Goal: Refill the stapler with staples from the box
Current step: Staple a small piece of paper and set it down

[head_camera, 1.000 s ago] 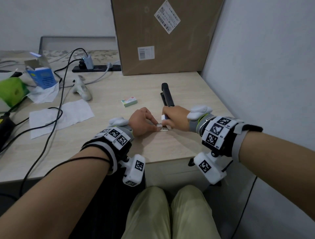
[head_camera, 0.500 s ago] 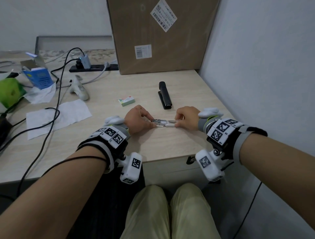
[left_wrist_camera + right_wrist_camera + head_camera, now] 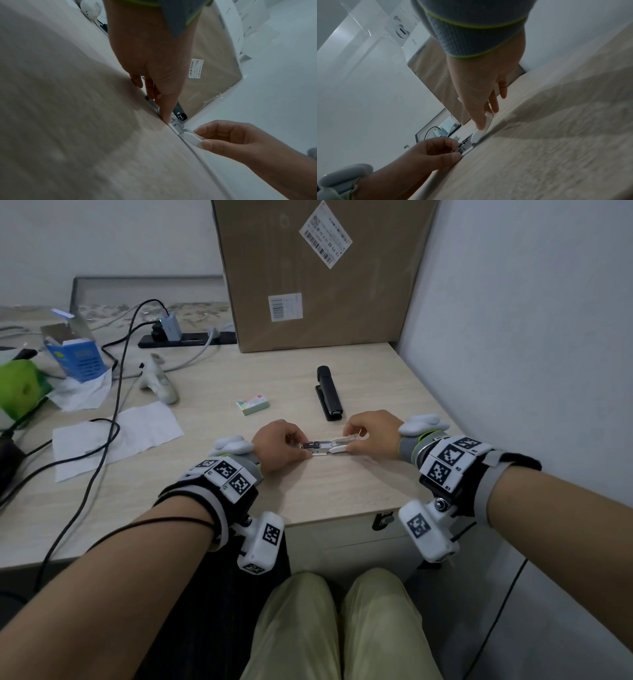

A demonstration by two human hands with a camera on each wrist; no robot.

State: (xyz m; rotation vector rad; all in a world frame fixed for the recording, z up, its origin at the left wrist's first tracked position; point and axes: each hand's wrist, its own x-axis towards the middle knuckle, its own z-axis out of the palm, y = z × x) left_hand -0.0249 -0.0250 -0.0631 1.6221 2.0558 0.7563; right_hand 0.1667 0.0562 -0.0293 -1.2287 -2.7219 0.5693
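Small white stapler (image 3: 325, 447), opened out lengthwise on the pale wood desk (image 3: 342, 491) near its front edge, between both hands. Shows a grey metal channel at its left end and white plastic arms spreading apart at its right end; no brand or lettering legible on it. Left hand (image 3: 279, 445) clamped on the metal end, thumb and fingertips pinched together around it, knuckles low on the desk. Right hand (image 3: 371, 434) pinching the white plastic end between thumb and forefinger, other fingers curled loosely behind. Just beyond the hands, a black stapler (image 3: 329, 393) lying closed, pointing away, touched by neither hand. To its left, apart from it, the small green-and-white staple box (image 3: 252, 405), lying flat with a small red mark on top; print too small to read. Further back against the wall, a large cardboard box (image 3: 308, 275) bearing two white shipping labels with barcodes, text unreadable. Off to the left: a white paper sheet (image 3: 116, 436), black cables across it, a blue carton (image 3: 78, 359) with illegible print, and a dark power strip (image 3: 185, 338).
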